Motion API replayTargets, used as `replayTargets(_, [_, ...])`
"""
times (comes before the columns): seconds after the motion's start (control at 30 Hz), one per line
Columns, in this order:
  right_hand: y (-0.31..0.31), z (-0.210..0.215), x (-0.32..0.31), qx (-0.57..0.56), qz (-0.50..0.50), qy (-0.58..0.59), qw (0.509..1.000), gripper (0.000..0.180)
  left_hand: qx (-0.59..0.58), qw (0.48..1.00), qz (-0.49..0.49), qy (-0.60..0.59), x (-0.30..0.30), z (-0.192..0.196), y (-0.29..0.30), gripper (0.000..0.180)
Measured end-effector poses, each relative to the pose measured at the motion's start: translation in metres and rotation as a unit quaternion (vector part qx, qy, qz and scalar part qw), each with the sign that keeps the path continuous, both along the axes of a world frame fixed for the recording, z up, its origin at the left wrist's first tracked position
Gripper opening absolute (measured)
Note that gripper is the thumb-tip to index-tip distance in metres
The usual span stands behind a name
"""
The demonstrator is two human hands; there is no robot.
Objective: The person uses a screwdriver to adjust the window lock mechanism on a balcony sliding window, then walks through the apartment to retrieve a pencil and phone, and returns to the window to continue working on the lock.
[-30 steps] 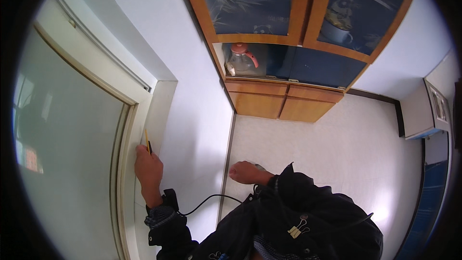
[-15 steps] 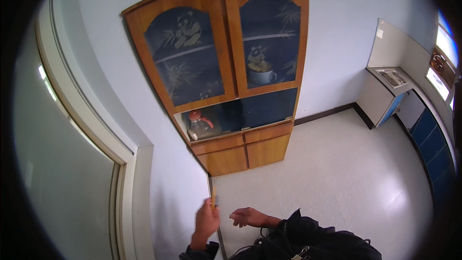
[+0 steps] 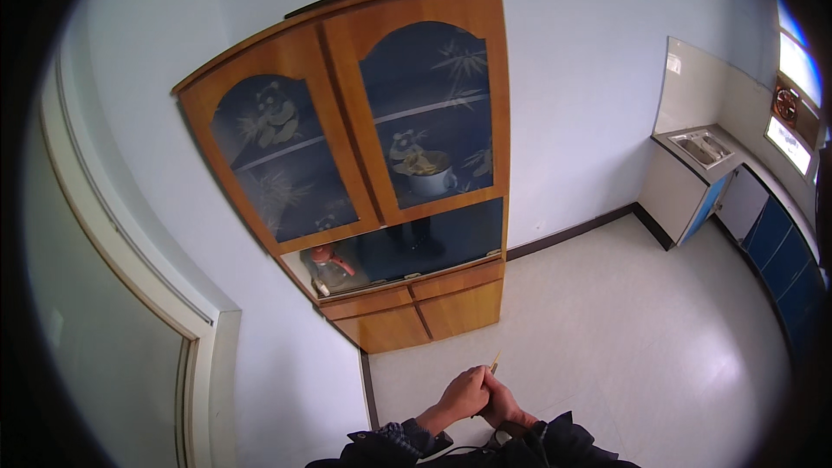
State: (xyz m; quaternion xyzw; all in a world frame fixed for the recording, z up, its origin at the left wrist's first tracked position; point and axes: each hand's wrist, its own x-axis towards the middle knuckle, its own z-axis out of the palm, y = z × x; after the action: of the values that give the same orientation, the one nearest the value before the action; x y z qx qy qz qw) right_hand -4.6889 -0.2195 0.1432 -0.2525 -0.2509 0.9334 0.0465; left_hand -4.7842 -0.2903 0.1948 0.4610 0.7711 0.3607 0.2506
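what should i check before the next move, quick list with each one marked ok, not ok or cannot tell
1. Left grip and right grip apart: not ok, they are together at the bottom of the view.
2. Slim yellow item in sight: ok, its end sticks up past them.
3. Which grip holds it: cannot tell, they overlap and hide the rest.
4. Upper cabinet doors shut: ok, both look closed.
5. Red-lidded jug standing: ok, upright on the cabinet's middle shelf.
6. Pot contents: cannot tell, seen only through patterned glass.
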Motion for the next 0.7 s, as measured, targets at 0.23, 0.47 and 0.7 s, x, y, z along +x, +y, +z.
replayTargets(0.23, [0.07,-0.013,0.02,0.041,-0.061,-0.015,0.997,0.047,-0.013,0.987,-0.153,0.054,-0.009,0.027,0.066,0.031])
replayTargets(0.47, [0.116,0.008,0.007,0.037,-0.066,0.045,0.996,0.046,0.013,0.978,-0.123,0.17,-0.115,0.143,0.111,0.02])
replayTargets(0.7, [0.146,0.028,-0.06,0.062,-0.138,0.044,0.988,0.034,0.338,0.871,0.087,0.346,-0.254,0.296,0.116,0.018])
